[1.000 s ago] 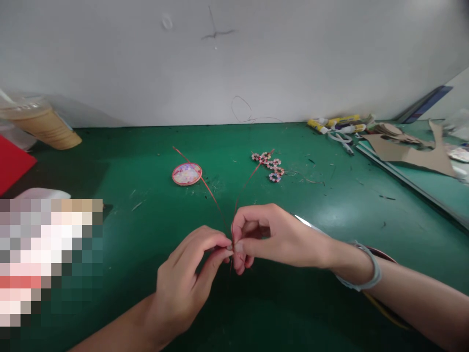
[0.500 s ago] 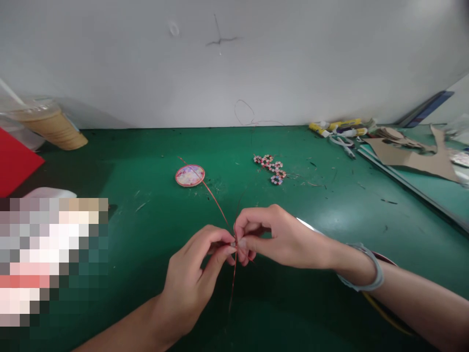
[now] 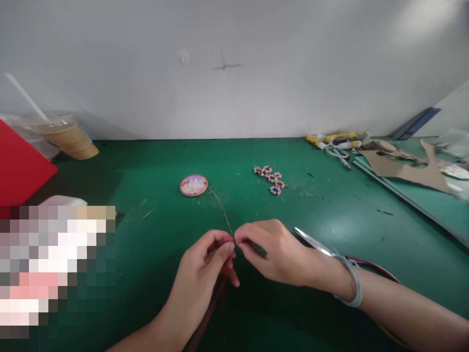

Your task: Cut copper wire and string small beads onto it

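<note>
Low in the middle, my left hand (image 3: 210,261) pinches a thin reddish wire (image 3: 223,209) between thumb and forefinger. The wire's free end stands up and curves away to the upper left. Fingertips of my right hand (image 3: 276,252) are closed at the same spot, touching or almost touching the left ones; the bit held there is mostly hidden. A round, red-rimmed disc (image 3: 193,186) with a pale multicoloured face lies beyond the wire's end. Small linked bead flowers (image 3: 271,178) rest farther right. Beneath my right wrist lies a pair of scissors (image 3: 313,241), partly covered.
At left are a tilted drink cup (image 3: 69,139), a red sheet (image 3: 22,166) and a blurred-out patch. Yellow-and-white markers (image 3: 339,139), cut cardboard (image 3: 403,168) and a long straight strip (image 3: 410,200) lie at right. A grey wall (image 3: 234,98) closes off the back.
My right hand has drawn slightly lower, and both hands have turned at the pinch. The wire's upper end looks shorter, and the strand hanging below is no longer visible. The view has shifted slightly.
</note>
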### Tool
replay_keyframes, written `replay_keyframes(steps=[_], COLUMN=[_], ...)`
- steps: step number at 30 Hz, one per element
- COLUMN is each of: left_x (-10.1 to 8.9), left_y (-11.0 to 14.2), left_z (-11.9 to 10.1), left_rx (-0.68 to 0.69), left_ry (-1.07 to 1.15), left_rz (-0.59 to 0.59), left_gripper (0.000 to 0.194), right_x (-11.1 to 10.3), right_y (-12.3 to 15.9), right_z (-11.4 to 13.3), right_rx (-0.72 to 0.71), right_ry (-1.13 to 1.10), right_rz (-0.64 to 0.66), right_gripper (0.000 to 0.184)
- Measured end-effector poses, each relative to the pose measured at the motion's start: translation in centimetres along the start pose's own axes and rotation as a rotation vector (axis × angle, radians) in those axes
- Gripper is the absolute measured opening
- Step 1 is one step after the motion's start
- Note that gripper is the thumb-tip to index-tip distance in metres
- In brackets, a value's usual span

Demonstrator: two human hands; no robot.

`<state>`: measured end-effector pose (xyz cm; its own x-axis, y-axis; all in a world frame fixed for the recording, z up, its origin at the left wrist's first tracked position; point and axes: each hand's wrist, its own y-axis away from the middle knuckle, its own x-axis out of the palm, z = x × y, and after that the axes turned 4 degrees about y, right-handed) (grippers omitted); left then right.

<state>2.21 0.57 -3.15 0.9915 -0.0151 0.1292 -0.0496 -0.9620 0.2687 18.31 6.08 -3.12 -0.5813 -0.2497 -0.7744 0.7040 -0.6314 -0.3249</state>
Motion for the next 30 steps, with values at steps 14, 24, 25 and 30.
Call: replay_keyframes(steps=[14, 24, 25, 30], left_x=[-1.2, -0.9, -0.6, 0.2], left_y=[-0.7, 0.6, 0.7, 1.1], left_z=[0.8, -0.6, -0.8, -0.5], left_rx=[0.385, 0.359, 0.317, 0.101], left_ry=[-0.579, -0.588, -0.550, -0.362], left_rz=[0.211, 0.272, 0.262, 0.226], left_gripper=[0.020, 0.038, 0.038, 0.040], right_x=[-2.0, -2.5, -2.5, -2.4], right_y=[-1.6, -1.3, -1.2, -0.9], right_z=[0.1, 0.7, 0.9, 2.1], right_rx=[0.610, 0.551, 0.551, 0.551], right_ry=[-1.072, -1.029, -1.018, -0.911], right_rz=[0.390, 0.453, 0.444, 0.389], right_gripper=[0.008, 0.006, 0.007, 0.014])
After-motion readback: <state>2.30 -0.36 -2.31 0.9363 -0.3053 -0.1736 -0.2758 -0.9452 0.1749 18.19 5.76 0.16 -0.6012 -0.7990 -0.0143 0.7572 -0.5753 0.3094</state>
